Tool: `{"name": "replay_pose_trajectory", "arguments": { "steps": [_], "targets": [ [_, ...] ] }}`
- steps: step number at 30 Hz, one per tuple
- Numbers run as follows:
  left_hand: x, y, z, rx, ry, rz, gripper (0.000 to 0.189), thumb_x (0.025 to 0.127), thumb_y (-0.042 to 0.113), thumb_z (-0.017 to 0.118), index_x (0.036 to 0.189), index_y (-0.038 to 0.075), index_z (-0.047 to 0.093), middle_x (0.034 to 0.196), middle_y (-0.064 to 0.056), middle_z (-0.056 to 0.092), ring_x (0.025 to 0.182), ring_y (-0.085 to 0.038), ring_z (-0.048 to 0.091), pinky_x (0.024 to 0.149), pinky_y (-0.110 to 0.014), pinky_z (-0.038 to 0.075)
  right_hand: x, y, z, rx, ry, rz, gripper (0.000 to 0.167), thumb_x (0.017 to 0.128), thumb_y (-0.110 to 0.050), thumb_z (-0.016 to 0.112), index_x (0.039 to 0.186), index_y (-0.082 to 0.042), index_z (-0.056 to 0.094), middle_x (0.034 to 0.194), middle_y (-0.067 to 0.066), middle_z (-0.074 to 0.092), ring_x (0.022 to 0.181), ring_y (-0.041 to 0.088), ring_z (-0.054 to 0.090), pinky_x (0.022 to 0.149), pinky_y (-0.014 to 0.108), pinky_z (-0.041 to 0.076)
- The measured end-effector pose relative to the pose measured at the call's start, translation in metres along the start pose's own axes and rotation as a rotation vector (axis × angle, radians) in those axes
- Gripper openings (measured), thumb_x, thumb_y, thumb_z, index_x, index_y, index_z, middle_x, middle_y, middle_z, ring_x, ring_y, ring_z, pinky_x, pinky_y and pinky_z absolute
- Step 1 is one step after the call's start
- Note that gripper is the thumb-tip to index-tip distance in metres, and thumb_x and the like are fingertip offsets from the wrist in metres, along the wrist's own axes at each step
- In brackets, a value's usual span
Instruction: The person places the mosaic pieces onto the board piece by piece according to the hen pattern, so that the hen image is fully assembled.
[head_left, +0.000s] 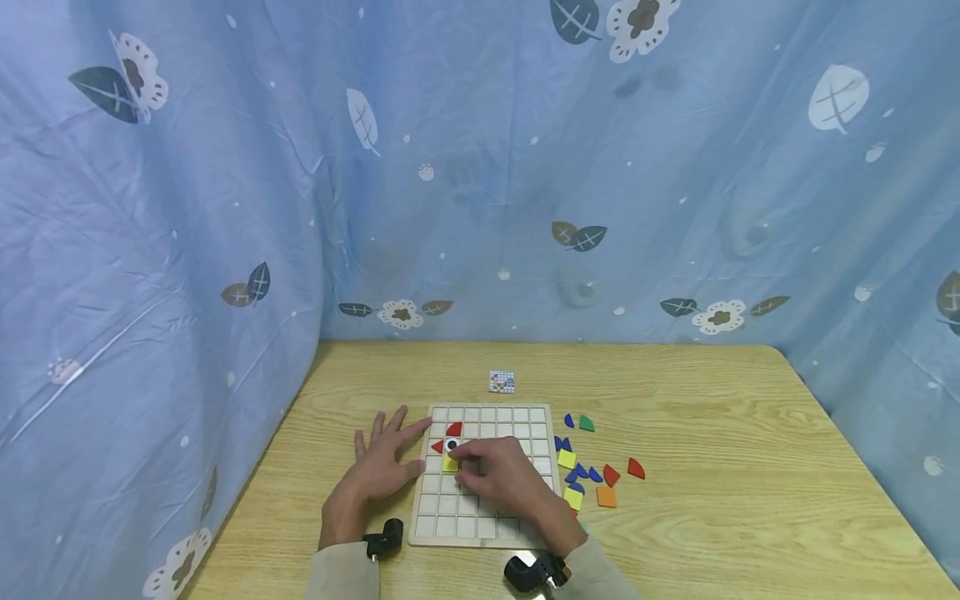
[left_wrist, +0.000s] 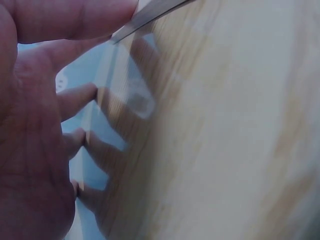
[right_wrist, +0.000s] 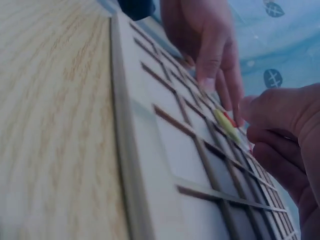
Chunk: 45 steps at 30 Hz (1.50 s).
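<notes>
A pale wooden grid board (head_left: 446, 527) lies on the table between the hands. On its left part are a red quarter-round tile (head_left: 454, 429), a red triangle (head_left: 437, 447), a white tile with a black dot (head_left: 451, 445) and a yellow square tile (head_left: 449, 464). My left hand (head_left: 384, 467) lies with fingers spread, its thumb and index fingertip at the board's left edge. My right hand (head_left: 506, 475) reaches over the board with bent fingers, fingertips right at the yellow and dotted tiles. I cannot tell whether a piece sits between those fingertips.
Right of the board lie loose tiles: several blue ones (head_left: 596, 474), a green quarter-round (head_left: 587, 423), yellow squares (head_left: 566, 459), red pieces (head_left: 636, 468) and an orange square (head_left: 607, 497). A small patterned card (head_left: 502, 382) lies behind the board. A blue curtain (head_left: 480, 167) hangs around the table.
</notes>
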<state>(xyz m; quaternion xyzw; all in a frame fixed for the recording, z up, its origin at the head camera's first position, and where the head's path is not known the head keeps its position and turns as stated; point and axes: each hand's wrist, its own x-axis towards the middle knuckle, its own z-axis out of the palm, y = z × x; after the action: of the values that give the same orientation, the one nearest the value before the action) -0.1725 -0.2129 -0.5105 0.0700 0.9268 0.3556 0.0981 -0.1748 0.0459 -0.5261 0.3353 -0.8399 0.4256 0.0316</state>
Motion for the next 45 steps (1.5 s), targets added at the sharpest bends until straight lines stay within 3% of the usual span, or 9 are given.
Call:
{"name": "replay_pose_trajectory", "arguments": {
  "steps": [11,18,24,29,37,45],
  "targets": [
    [0.0,-0.001,0.001,-0.014,0.007,0.012,0.069,0.099,0.013,0.074,0.164,0.025,0.054,0.183,-0.02,0.016,0.169,-0.053,-0.007,0.124,-0.079,-0.02,-0.041,0.006,-0.042,0.101,-0.014,0.1,0.03,0.096,-0.019,0.085,0.125,-0.012,0.083,0.121,0.001,0.084,0.111,0.024,0.081,0.097,0.042,0.066],
    [-0.001,0.001,0.0,-0.02,0.007,0.013,0.069,0.098,0.012,0.074,0.164,0.023,0.055,0.183,-0.022,0.017,0.168,-0.054,-0.007,0.124,-0.079,-0.019,-0.083,0.019,-0.074,0.121,0.059,0.168,0.034,0.094,-0.023,0.088,0.126,-0.013,0.083,0.125,-0.002,0.083,0.118,0.014,0.078,0.1,0.031,0.063],
    [0.0,0.001,-0.002,-0.007,0.0,0.017,0.069,0.1,0.014,0.073,0.165,0.023,0.053,0.183,-0.021,0.015,0.168,-0.054,-0.007,0.124,-0.079,-0.018,-0.118,0.028,-0.095,0.07,0.16,0.233,0.032,0.089,-0.023,0.093,0.119,-0.017,0.086,0.12,-0.004,0.084,0.111,0.008,0.079,0.098,0.017,0.057],
    [-0.001,0.0,-0.004,-0.001,-0.007,0.024,0.069,0.1,0.016,0.073,0.165,0.022,0.052,0.183,-0.022,0.014,0.168,-0.056,-0.007,0.124,-0.081,-0.018,-0.139,0.027,-0.106,0.016,0.198,0.308,0.03,0.088,-0.023,0.094,0.117,-0.02,0.086,0.115,-0.008,0.084,0.108,0.003,0.077,0.094,0.019,0.06],
    [-0.002,0.0,-0.003,-0.018,-0.006,0.025,0.07,0.099,0.015,0.073,0.165,0.021,0.052,0.183,-0.023,0.014,0.168,-0.056,-0.007,0.123,-0.081,-0.019,-0.16,0.024,-0.114,0.006,0.152,0.388,0.028,0.089,-0.023,0.093,0.116,-0.023,0.086,0.115,-0.011,0.084,0.108,-0.001,0.075,0.093,0.02,0.062],
    [0.0,-0.001,-0.001,-0.021,-0.003,0.025,0.071,0.098,0.013,0.075,0.164,0.022,0.053,0.183,-0.024,0.015,0.167,-0.056,-0.007,0.123,-0.081,-0.019,-0.157,0.019,-0.111,-0.006,0.106,0.436,0.027,0.091,-0.023,0.091,0.117,-0.022,0.085,0.117,-0.009,0.083,0.108,0.0,0.075,0.092,0.021,0.062]
  ]
}}
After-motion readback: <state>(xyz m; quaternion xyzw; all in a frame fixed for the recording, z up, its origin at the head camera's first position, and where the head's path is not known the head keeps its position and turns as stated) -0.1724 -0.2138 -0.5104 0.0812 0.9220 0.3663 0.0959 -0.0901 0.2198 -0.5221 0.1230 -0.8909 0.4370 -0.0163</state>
